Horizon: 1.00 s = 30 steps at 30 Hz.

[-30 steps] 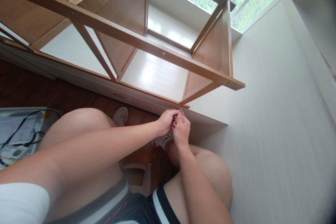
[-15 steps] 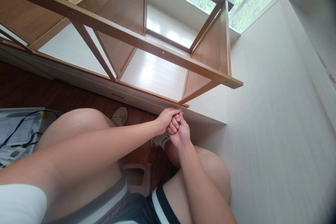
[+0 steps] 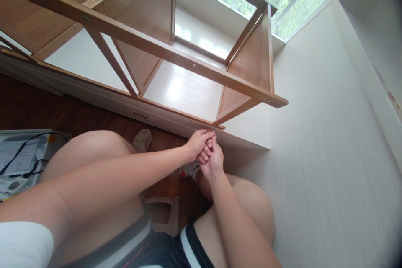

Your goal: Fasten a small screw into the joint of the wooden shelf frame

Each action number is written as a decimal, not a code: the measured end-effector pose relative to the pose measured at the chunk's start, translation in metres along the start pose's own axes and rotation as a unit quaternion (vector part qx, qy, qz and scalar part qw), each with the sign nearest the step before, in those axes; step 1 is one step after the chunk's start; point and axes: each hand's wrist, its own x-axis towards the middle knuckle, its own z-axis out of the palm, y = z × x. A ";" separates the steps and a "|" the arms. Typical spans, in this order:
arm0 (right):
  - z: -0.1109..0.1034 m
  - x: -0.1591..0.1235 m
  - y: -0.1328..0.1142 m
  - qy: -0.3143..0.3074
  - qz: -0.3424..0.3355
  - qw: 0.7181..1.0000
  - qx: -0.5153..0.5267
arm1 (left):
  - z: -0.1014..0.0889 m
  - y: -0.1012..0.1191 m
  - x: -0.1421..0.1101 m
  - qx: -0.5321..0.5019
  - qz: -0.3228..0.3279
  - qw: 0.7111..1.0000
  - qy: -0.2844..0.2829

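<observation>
Both hands meet just below the right end of the lower rail [image 3: 176, 112] of a brown wooden shelf frame [image 3: 147, 50]. My left hand [image 3: 197, 144] is closed, with thumb and forefinger pinched at the rail's end. Against it, my right hand [image 3: 214, 162] is closed too, its thumb pointing up to the same spot. A thin, pale sliver shows at the fingertips; it is too small to name. The fingers hide the rest of it. On the front rail of the frame, round metal fasteners sit in holes.
The frame stands on a white ledge [image 3: 248, 127] by a window [image 3: 298, 0]. A pale wall [image 3: 323, 142] bounds the right side. At left lies a box [image 3: 47, 146] with papers and black cords. Part of a plastic stool [image 3: 174, 215] shows between my legs.
My right hand has shifted slightly left and its fingers sit a little differently. The whole view has moved slightly. Both hands stay together at the rail's end.
</observation>
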 end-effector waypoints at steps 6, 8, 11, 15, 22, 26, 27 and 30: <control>-0.004 0.004 0.006 0.050 -0.104 0.988 -0.100 | -0.001 -0.003 0.007 -0.056 -0.012 0.997 -0.044; -0.006 0.006 0.008 0.067 -0.128 0.981 -0.127 | 0.000 -0.003 0.009 -0.079 -0.020 0.996 -0.048; -0.008 0.008 0.009 0.088 -0.143 0.972 -0.163 | 0.001 -0.003 0.011 -0.100 -0.028 0.994 -0.043; -0.009 0.010 0.007 0.103 -0.154 0.963 -0.196 | 0.002 -0.003 0.013 -0.110 -0.023 0.993 -0.042; -0.012 0.010 0.005 0.108 -0.171 0.950 -0.237 | 0.002 -0.002 0.013 -0.132 -0.018 0.990 -0.046; -0.011 0.010 0.004 0.117 -0.173 0.946 -0.249 | 0.001 -0.003 0.013 -0.133 -0.019 0.990 -0.047; -0.010 0.010 0.004 0.116 -0.169 0.949 -0.242 | 0.001 -0.002 0.013 -0.129 -0.024 0.990 -0.046; -0.008 0.010 0.004 0.089 -0.127 0.971 -0.180 | 0.000 0.000 0.012 -0.101 -0.060 0.992 -0.046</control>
